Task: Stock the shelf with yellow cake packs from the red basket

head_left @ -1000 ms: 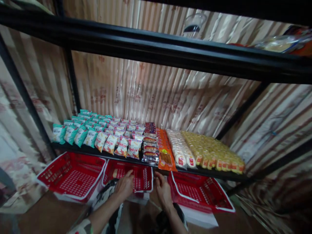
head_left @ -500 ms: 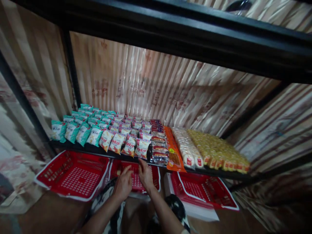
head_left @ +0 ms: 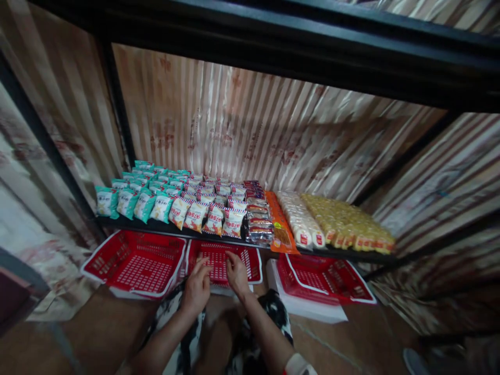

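My left hand (head_left: 197,286) hovers over the middle red basket (head_left: 256,266), fingers apart with nothing seen in them. Beside it, my right hand (head_left: 237,273) is over the same basket, its fingers loosely bent and holding nothing visible. Just beyond my fingertips, on the black shelf (head_left: 156,227), stand rows of white-and-orange snack bags (head_left: 233,223). To their left are rows of teal snack bags (head_left: 106,202). Neither hand touches a bag.
Right of the bags lie silver-and-red packets (head_left: 261,223), an orange packet (head_left: 282,229), white rolls in clear wrap (head_left: 302,229) and yellow packs (head_left: 347,224). Red baskets stand at left (head_left: 136,273) and right (head_left: 320,278). A black beam (head_left: 273,57) crosses overhead.
The view has shifted, so the shelf sits slightly higher in it. My right hand has drawn back from the shelf's front edge, below the bags. My left hand stays over the middle basket.
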`<state>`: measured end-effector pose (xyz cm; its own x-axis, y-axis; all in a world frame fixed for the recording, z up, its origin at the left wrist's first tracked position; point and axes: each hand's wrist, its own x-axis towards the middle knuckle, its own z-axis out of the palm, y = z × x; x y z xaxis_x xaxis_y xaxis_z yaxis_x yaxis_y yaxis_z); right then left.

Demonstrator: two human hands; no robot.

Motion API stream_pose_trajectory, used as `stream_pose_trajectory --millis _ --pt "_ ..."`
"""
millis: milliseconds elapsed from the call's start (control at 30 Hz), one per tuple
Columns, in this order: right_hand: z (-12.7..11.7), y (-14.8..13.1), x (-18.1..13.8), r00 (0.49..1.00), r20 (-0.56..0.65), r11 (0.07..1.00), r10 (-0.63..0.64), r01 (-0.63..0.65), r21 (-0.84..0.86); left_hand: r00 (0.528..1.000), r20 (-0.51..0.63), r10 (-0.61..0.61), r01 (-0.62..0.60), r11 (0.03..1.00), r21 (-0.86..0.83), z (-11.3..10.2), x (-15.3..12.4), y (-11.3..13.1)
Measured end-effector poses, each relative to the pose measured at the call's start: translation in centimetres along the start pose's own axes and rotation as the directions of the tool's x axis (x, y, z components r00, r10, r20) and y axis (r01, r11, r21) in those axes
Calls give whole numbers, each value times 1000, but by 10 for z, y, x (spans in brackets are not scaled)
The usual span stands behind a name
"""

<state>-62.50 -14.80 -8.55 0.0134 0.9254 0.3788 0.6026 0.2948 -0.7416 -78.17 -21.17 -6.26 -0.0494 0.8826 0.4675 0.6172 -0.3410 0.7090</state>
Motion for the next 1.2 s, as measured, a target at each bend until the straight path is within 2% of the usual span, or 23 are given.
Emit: stream_pose_trajectory --millis 267,467,633,767,933,1067,1200 --pt "7 -15 -35 998 2 998 56 -56 -22 999 -12 -46 45 999 -9 -40 -22 -7" --pt "2 -18 -68 994 -23 993 106 -107 -47 999 38 -11 11 1000 20 -56 -40 -9" --pt "26 -34 -80 995 -26 995 92 -93 -47 992 120 36 -50 993 111 -72 -49 -21" --pt "44 -49 -80 1000 5 999 26 -26 -45 995 95 4 -26 973 231 -102 -47 -46" --pt "51 -55 -71 999 2 998 -39 39 -43 998 -22 -50 55 918 393 -157 -44 -93" --pt "58 -54 -52 997 -59 998 -47 45 -39 992 -62 -106 123 882 455 -195 -49 -129" --pt "66 -51 -22 992 -121 999 -37 32 -42 991 -54 -119 130 847 515 -216 -49 -156"
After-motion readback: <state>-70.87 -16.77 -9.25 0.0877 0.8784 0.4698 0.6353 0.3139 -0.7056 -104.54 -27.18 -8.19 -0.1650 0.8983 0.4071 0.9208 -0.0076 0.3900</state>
